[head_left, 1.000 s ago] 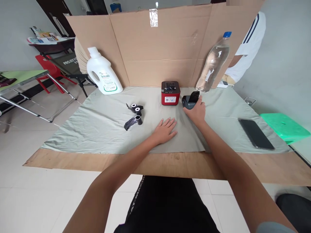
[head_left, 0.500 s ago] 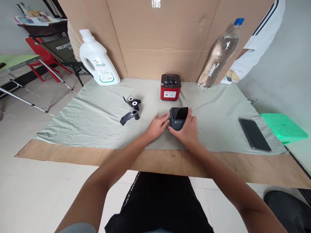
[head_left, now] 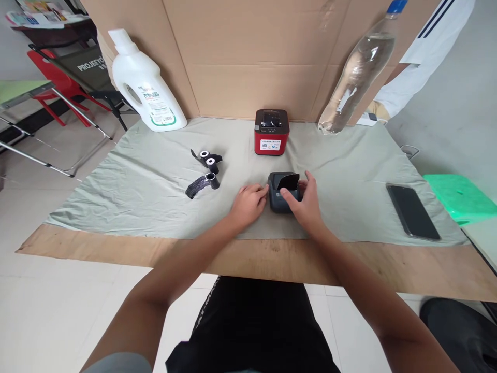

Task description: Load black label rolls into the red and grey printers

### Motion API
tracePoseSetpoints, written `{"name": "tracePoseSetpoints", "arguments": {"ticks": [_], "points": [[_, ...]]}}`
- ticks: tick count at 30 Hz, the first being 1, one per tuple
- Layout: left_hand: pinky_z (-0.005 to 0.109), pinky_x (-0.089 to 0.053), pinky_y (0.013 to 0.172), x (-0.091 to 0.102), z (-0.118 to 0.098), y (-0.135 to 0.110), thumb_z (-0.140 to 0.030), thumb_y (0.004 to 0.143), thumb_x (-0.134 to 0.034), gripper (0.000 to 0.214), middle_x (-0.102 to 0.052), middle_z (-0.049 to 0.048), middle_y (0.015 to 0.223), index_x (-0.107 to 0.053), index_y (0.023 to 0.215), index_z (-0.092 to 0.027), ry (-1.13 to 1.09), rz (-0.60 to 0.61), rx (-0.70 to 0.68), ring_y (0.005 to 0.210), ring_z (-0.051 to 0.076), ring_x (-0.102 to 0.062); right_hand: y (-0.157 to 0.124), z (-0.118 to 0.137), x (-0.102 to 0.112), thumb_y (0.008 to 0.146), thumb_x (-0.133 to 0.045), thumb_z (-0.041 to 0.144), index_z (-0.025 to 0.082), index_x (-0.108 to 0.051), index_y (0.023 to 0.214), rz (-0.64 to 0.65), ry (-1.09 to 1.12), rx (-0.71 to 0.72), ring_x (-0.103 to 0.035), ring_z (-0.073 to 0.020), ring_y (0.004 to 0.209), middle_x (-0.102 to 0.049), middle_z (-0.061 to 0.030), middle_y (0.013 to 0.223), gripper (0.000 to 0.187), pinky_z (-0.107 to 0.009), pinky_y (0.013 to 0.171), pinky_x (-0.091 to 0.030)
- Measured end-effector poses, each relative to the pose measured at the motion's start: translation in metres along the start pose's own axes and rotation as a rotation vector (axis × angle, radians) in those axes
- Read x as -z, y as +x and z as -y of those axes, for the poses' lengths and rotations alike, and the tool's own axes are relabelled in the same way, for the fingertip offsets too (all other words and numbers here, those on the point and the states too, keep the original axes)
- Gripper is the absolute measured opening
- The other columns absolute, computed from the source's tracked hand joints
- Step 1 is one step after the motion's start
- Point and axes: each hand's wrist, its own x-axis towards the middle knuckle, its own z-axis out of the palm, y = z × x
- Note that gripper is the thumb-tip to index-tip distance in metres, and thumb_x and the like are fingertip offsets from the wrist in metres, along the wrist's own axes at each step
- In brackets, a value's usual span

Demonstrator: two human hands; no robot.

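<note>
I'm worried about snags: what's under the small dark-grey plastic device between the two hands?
Wrinkled grey-green cloth, laid over a brown wooden board, shows around the device, which appears to rest on it. The patch directly beneath is covered, so anything there cannot be seen.

L hand (head_left: 249, 206) loosely curled, R hand (head_left: 308, 204) part-open, both forearms (head_left: 202, 248) angled fwd & inwd

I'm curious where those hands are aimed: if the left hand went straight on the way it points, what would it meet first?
The left hand would first meet the small dark machine, on its left side; the fingers seem to touch it, though contact is hard to confirm.
</note>
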Motion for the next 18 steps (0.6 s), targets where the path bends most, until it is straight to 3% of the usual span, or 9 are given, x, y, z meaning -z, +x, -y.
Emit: {"name": "tracePoseSetpoints", "arguments": {"ticks": [4,8,14,18], "points": [[0.043,-0.053,0.105,-0.003,0.0,0.0,-0.02,0.101,-0.045,0.049,-0.073,0.0106,0.118,-0.062,0.147,-0.018,0.02,0.014,0.003,0.11,0.026,-0.069,0.0,-0.003,-0.001,0.081,-0.073,0.057,0.021,-0.032,0.159,0.038,0.143,0.018,-0.048,-0.0323,0.146,-0.048,-0.0192,0.153,0.095,-0.055,0.126,-0.037],[0.043,-0.05,0.104,-0.007,-0.003,-0.002,-0.023,0.102,-0.043,0.054,-0.069,0.0137,0.128,-0.053,0.154,-0.014,0.087,-0.003,0.022,0.115,0.028,-0.067,0.001,-0.011,-0.003,0.08,-0.074,0.053,0.023,-0.029,0.16,0.064,0.129,0.042,-0.05,-0.0321,0.144,-0.048,-0.0187,0.153,0.097,-0.056,0.124,-0.039],[0.043,-0.046,0.107,-0.005,-0.005,0.001,-0.014,0.095,-0.044,0.059,-0.07,0.0183,0.126,-0.053,0.153,-0.008,0.167,0.07,-0.073,0.121,0.03,-0.066,0.004,-0.015,-0.008,0.077,-0.074,0.054,0.023,-0.03,0.161,0.027,0.052,0.037,-0.046,-0.0327,0.146,-0.042,-0.018,0.153,0.099,-0.056,0.125,-0.038],[0.045,-0.044,0.108,-0.004,-0.005,0.003,-0.014,0.094,-0.045,0.059,-0.071,0.0177,0.126,-0.055,0.151,-0.009,0.125,0.068,-0.044,0.121,0.03,-0.067,0.003,-0.016,-0.009,0.077,-0.074,0.053,0.023,-0.031,0.161,0.021,0.034,0.058,-0.046,-0.0333,0.146,-0.042,-0.0176,0.152,0.099,-0.057,0.126,-0.037]]}}
